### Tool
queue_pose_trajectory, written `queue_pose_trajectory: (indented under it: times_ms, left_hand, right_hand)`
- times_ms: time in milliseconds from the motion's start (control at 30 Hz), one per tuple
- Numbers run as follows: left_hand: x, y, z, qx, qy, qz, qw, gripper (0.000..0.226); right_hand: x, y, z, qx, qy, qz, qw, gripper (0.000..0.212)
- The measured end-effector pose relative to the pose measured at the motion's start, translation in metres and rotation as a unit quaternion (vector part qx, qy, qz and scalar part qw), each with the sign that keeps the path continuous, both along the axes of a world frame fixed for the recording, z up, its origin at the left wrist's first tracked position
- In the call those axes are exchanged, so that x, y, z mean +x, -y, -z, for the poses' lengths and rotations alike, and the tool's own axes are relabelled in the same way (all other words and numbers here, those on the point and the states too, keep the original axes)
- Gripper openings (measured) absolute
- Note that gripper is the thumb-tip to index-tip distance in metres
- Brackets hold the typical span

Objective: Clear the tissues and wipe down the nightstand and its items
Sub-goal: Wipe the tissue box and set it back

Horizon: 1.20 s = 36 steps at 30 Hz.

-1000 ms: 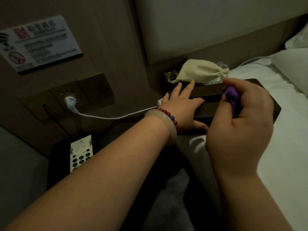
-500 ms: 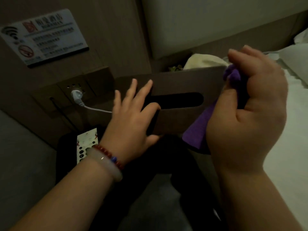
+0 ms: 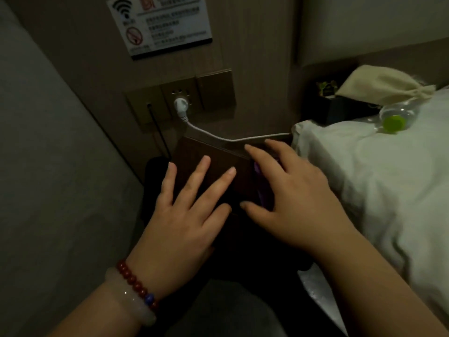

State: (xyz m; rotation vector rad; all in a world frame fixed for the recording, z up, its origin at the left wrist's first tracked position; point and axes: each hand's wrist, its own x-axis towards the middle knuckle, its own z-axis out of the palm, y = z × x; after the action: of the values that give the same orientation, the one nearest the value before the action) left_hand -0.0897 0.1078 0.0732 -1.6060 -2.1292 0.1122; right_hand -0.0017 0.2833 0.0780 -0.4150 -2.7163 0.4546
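A dark brown tissue box (image 3: 206, 156) lies flat on the black nightstand (image 3: 154, 171), close to the wall. My left hand (image 3: 187, 215) rests on its top with the fingers spread and straight. My right hand (image 3: 289, 195) lies over the box's right part, fingers extended. It presses a purple cloth (image 3: 258, 176) down under the palm, and only a strip of the cloth shows. No loose tissues are in view.
A white cable (image 3: 206, 132) runs from the wall socket (image 3: 181, 103) across the box's back edge. The bed (image 3: 379, 181) lies right, with a green-capped plastic bottle (image 3: 392, 121) on it. A beige drawstring bag (image 3: 381, 86) and a small dark box (image 3: 340, 108) stand behind.
The tissue box went from the bed, was held upright in the air, and now lies flat on the nightstand. Both hands have flattened onto it. The view has tilted down.
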Motion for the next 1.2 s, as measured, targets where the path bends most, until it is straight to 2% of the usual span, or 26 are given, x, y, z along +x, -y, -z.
queue_pose_trajectory:
  times_ms: [67,133,300,400,467,533,600,667,733,800,833,967,1033,1100,1200]
  left_hand:
    - [0.002,0.007,0.005,0.003,-0.003,-0.008,1.0,0.046]
    - [0.006,0.011,0.009,0.006,-0.009,-0.016,1.0,0.046]
    - [0.013,0.015,0.014,0.022,0.013,-0.043,0.999,0.046]
    - [0.015,0.015,0.016,0.019,0.032,-0.054,0.998,0.047]
    - [0.017,0.014,0.014,0.014,0.049,-0.072,0.996,0.06]
    - [0.02,0.015,0.008,0.022,0.076,-0.088,0.993,0.085]
    - [0.022,0.016,-0.003,0.056,0.116,-0.087,0.988,0.101]
    - [0.02,0.014,-0.016,0.137,0.224,-0.115,0.958,0.11]
    - [0.012,0.011,-0.025,0.239,0.376,-0.179,0.878,0.116]
    - [0.001,0.013,-0.024,0.311,0.473,-0.197,0.8,0.119]
    - [-0.003,0.013,-0.022,0.324,0.501,-0.194,0.778,0.118]
    - [-0.005,0.01,-0.011,0.361,0.511,-0.18,0.76,0.1]
    - [-0.004,0.008,-0.011,0.392,0.504,-0.168,0.751,0.098]
    - [-0.002,0.01,-0.009,0.407,0.483,-0.164,0.757,0.1]
    - [0.001,0.014,-0.001,0.427,0.437,-0.173,0.772,0.1]
  right_hand:
    - [-0.004,0.005,0.006,0.017,0.014,-0.01,1.0,0.094]
    - [-0.008,0.01,0.01,0.035,-0.01,0.004,0.999,0.097]
    - [-0.015,0.015,0.027,0.049,-0.079,0.038,0.995,0.077]
    - [-0.015,0.014,0.034,0.054,-0.115,0.058,0.99,0.072]
    - [-0.015,0.012,0.036,0.051,-0.139,0.057,0.987,0.069]
    - [-0.015,0.011,0.039,0.049,-0.147,0.047,0.987,0.066]
    - [-0.013,0.01,0.043,0.048,-0.149,0.034,0.987,0.067]
    - [-0.011,0.009,0.043,0.044,-0.153,0.024,0.987,0.066]
    - [-0.01,0.01,0.041,0.045,-0.156,0.006,0.987,0.065]
    - [-0.01,0.012,0.041,0.051,-0.153,-0.018,0.987,0.064]
    - [-0.01,0.012,0.042,0.054,-0.154,-0.024,0.986,0.063]
    - [-0.013,0.008,0.045,0.062,-0.137,-0.039,0.988,0.066]
    - [-0.015,0.004,0.045,0.067,-0.118,-0.056,0.989,0.071]
    - [-0.016,0.0,0.044,0.058,-0.126,-0.082,0.987,0.072]
    - [-0.014,-0.005,0.045,0.034,-0.191,-0.1,0.976,0.06]
